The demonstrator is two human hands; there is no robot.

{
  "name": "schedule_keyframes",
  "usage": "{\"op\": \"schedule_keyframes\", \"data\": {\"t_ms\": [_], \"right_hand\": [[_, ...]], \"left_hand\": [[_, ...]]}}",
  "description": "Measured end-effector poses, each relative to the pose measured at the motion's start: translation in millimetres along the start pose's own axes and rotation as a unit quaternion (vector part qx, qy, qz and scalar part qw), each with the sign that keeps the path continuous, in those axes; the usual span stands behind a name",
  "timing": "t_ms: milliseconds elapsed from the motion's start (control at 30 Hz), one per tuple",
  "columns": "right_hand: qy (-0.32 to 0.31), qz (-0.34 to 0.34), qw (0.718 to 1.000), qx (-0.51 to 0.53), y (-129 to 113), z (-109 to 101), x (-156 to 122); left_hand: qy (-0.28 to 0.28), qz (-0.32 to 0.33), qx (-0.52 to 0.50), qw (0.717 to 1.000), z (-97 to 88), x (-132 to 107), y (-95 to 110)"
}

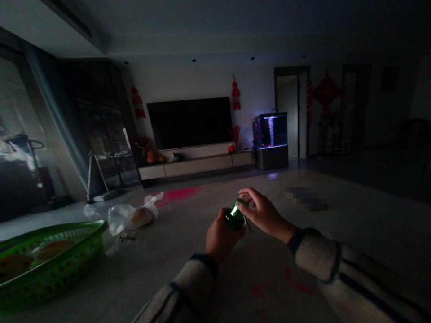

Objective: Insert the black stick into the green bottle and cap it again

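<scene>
My left hand (220, 237) is wrapped around the lower, rounded part of a small glossy dark green object (235, 220), perhaps a bottle or lamp. Its narrower upper part carries a bright green-white streak; whether that is a light or a reflection I cannot tell. My right hand (261, 213) comes from the right, with bent fingers closed around that upper part. A thin dark stick-like piece (248, 224) slants down beside it, below the right hand. Both hands are above the pale tabletop (178, 269).
A green plastic basket (84, 251) with round items stands at left. Near it lie a clear plastic bag (119, 217), a brownish round item (142, 217) and glasses (127, 236). A blurred-out flat item (308, 199) lies right. Beyond are a television (190, 123) and lit aquarium (271, 132).
</scene>
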State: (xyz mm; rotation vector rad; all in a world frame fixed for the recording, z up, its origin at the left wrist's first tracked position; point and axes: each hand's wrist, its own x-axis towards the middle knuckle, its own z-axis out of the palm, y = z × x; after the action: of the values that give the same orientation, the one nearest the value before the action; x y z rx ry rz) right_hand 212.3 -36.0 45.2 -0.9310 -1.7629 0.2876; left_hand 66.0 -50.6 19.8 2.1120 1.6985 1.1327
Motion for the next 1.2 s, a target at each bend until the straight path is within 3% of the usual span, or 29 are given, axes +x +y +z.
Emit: {"op": "schedule_keyframes", "data": {"t_ms": [267,500,967,1200], "right_hand": [[-0.021,0.015,0.999,0.019,3,0,1],[0.001,0.014,1.000,0.000,3,1,0],[-0.013,0.024,0.999,0.021,4,2,1],[-0.022,-0.008,1.000,0.013,5,1,0]], "left_hand": [[0.002,-0.022,0.024,0.999,-3.3,-3,8],[-0.005,-0.008,0.007,1.000,-1.0,-1,2],[-0.008,-0.005,0.013,1.000,0.3,0,-2],[-0.004,-0.014,0.023,1.000,-0.5,0,1]]}}
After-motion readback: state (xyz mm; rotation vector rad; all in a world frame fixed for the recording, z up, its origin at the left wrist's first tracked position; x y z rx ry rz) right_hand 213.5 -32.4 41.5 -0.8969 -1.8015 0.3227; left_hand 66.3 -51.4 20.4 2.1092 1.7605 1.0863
